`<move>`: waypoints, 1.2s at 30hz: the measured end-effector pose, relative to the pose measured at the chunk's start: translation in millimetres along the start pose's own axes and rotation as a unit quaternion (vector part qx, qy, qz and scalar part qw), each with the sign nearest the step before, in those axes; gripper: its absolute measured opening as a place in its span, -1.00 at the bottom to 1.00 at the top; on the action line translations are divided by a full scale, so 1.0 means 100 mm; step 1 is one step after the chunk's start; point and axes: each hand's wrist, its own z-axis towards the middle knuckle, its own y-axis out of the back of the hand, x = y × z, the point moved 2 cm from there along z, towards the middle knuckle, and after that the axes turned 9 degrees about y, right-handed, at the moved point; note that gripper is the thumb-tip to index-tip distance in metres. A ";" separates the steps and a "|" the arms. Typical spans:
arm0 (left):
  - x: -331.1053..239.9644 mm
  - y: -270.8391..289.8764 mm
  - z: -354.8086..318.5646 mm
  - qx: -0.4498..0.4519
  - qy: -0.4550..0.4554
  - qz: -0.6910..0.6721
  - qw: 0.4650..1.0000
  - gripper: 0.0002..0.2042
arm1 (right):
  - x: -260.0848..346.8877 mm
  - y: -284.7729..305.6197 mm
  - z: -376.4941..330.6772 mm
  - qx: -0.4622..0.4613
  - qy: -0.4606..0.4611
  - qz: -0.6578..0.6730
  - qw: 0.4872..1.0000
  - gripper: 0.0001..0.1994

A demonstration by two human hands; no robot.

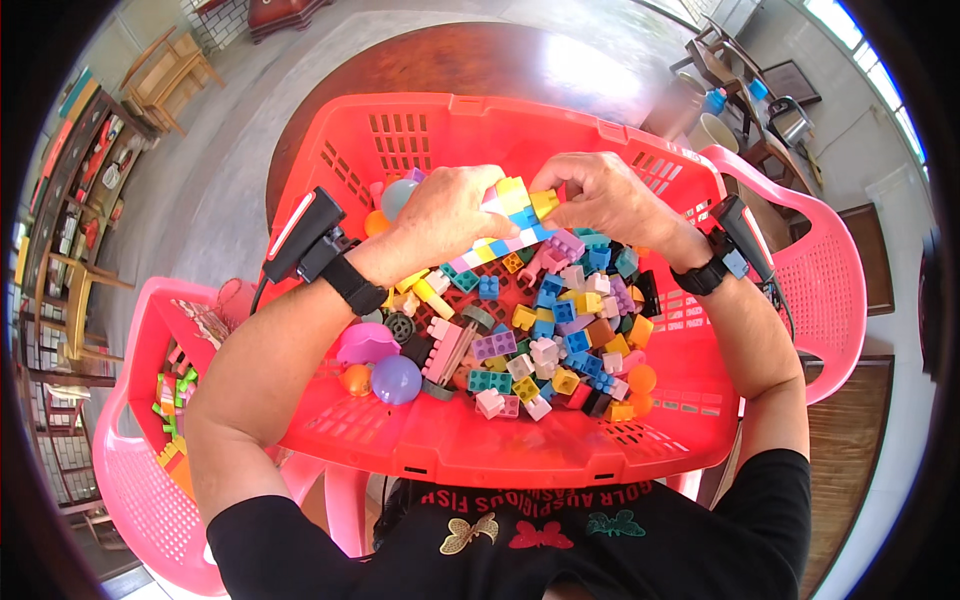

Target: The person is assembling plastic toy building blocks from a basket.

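The left hand (445, 210) gripped a multicoloured toy-brick assembly (522, 217), the right hand (612, 200) pinched a yellow brick (545, 203), with a red basket (385, 440) beneath both.

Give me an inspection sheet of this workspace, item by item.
Surface: red basket in front of the person; a wooden table shows beyond it; the basket's support is mostly hidden.
Work things: multicoloured block assembly, with a yellow block at its right end.
Clutter: mixed loose blocks and a purple ball inside the basket.
Hands: left hand grips the assembly; right hand pinches the yellow block.
Cables: black cable at the left wrist device.
Surroundings: pink chair right, wooden chair far left.
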 end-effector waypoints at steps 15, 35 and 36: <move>-0.05 -0.08 -0.08 -0.025 0.004 -0.063 0.998 -0.66 | 0.10 -0.07 0.02 -0.014 -0.008 -0.007 1.000 -0.64; -0.01 0.03 0.03 -0.020 -0.027 -0.041 0.999 -0.62 | -0.11 -0.06 0.00 -0.051 0.001 0.190 0.980 -0.51; 0.05 0.05 0.06 -0.037 -0.033 -0.022 0.999 -0.63 | -0.10 -0.01 0.01 -0.078 0.032 0.132 0.988 -0.58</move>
